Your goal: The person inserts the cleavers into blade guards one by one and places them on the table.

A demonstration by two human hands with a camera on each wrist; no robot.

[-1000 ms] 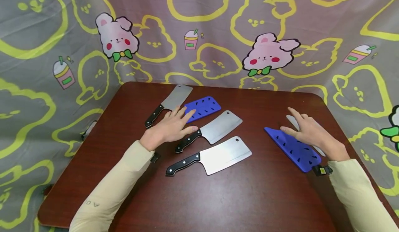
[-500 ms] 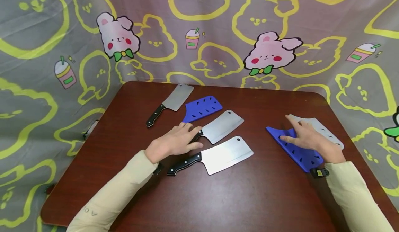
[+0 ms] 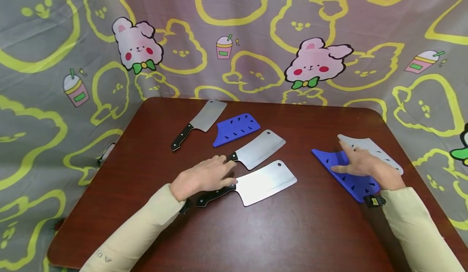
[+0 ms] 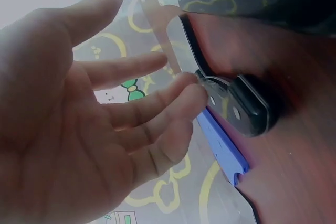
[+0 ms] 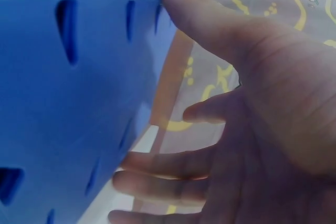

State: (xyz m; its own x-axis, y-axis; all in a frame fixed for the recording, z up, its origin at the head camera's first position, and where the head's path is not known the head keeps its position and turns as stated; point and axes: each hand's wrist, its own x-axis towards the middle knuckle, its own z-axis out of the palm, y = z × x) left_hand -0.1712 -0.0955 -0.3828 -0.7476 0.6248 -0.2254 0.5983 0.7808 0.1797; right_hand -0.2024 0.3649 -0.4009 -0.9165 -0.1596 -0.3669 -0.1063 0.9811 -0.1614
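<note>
Left hand [image 3: 202, 176], thumb apart and fingers loosely bent, hangs over the black riveted handle [image 3: 213, 196] of the nearest steel cleaver [image 3: 267, 182], flat on the brown-red table [image 3: 278, 235]. Right hand [image 3: 360, 163] spreads over the right-hand blue slotted sheath [image 3: 360, 187], contact unclear. Apparently reaching; next calls for curling left fingers round that handle.

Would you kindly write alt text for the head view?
A person's left hand is over the handles of two cleavers, the right hand over a blue cover beside a white cover. Another cleaver and a second blue cover lie farther back.
</note>
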